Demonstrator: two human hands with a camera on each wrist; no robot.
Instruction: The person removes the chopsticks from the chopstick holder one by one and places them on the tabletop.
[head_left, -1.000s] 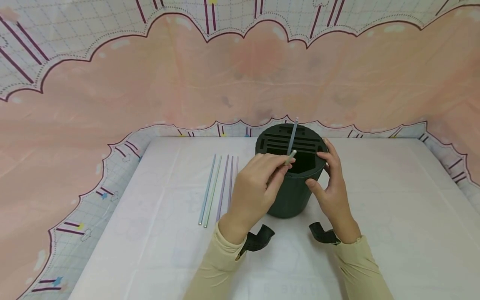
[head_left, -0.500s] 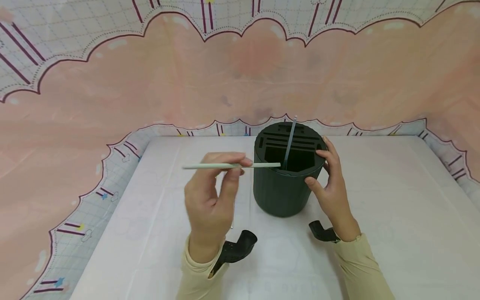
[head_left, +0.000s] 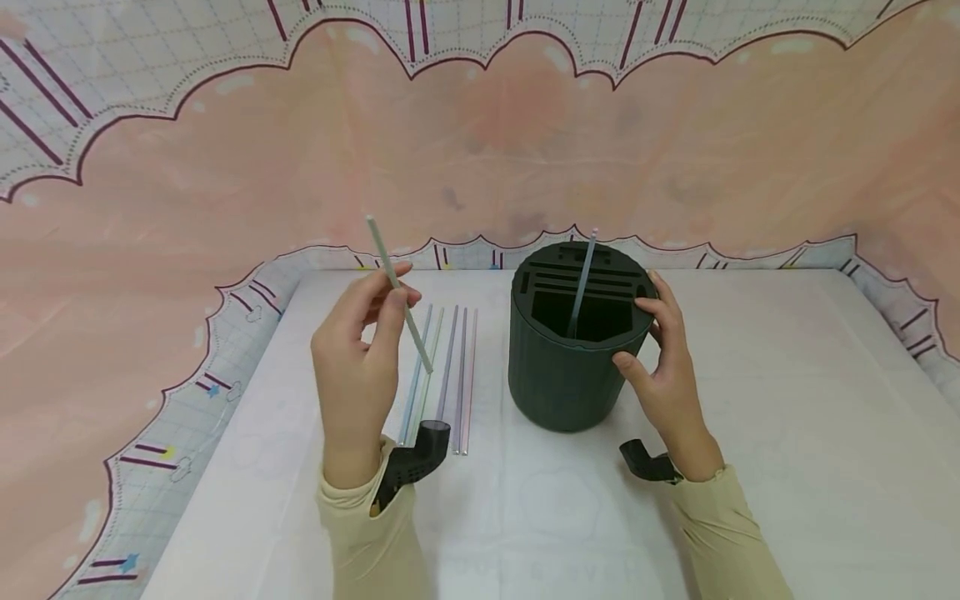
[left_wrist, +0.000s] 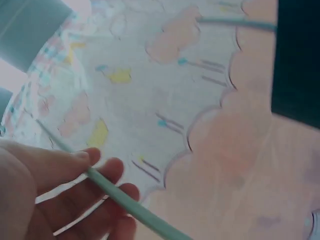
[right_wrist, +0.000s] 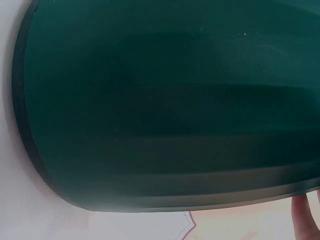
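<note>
Straw [head_left: 397, 292], pale green and thin, is pinched between the thumb and fingertips of the left hand [head_left: 358, 358], left of centre in the head view, raised above the worktop [head_left: 750, 433] and tilted so its upper end leans toward the upper left of the frame; the left wrist view shows the same straw [left_wrist: 117, 197] crossing the curled fingers [left_wrist: 95, 185]. Nearest the viewer, cream sleeves [head_left: 367, 533] cover both forearms at the bottom edge. Just beyond the left hand, four more straws [head_left: 442, 367] lie side by side on the white cloth, running away from the viewer, near the left side of the dark green holder [head_left: 562, 375]. The right hand [head_left: 663, 375] cups the holder's right wall, thumb low in front and fingers curled along the rim; the right wrist view is filled by that ribbed wall [right_wrist: 165, 110]. A grey straw [head_left: 581, 283] stands slanted in the holder's slotted top. Farther back, a pink scalloped backdrop [head_left: 480, 142] rises behind the worktop.
</note>
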